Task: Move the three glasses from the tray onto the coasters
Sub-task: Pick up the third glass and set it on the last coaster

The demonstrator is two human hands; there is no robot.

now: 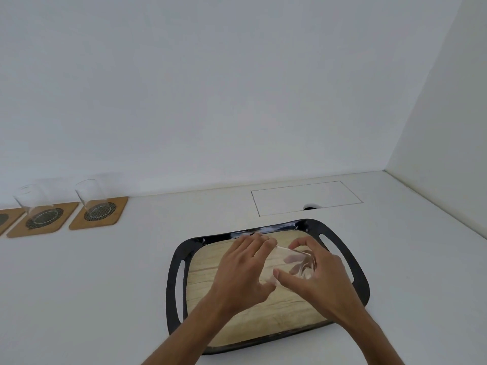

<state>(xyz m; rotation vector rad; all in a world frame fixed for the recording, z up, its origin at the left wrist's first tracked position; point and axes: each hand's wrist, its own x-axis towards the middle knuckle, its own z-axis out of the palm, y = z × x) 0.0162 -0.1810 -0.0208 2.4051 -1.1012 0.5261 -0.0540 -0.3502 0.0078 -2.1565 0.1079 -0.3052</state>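
A black-rimmed tray [174, 283] with a wood-pattern floor lies on the white counter in front of me. Over it, a clear glass [292, 263] is tilted on its side between both hands. My left hand [242, 270] grips its open end and my right hand [316, 275] wraps its base end. At the far left, two clear glasses stand upright, one [92, 198] on the right cork coaster [116, 214], the other [34, 204] on the middle coaster [18, 230]. A third coaster [6, 219] at the frame's left edge bears nothing visible.
A white wall runs behind the counter and another closes the right side. A rectangular hatch outline [305, 197] with a small dark hole [311, 206] is set in the counter behind the tray.
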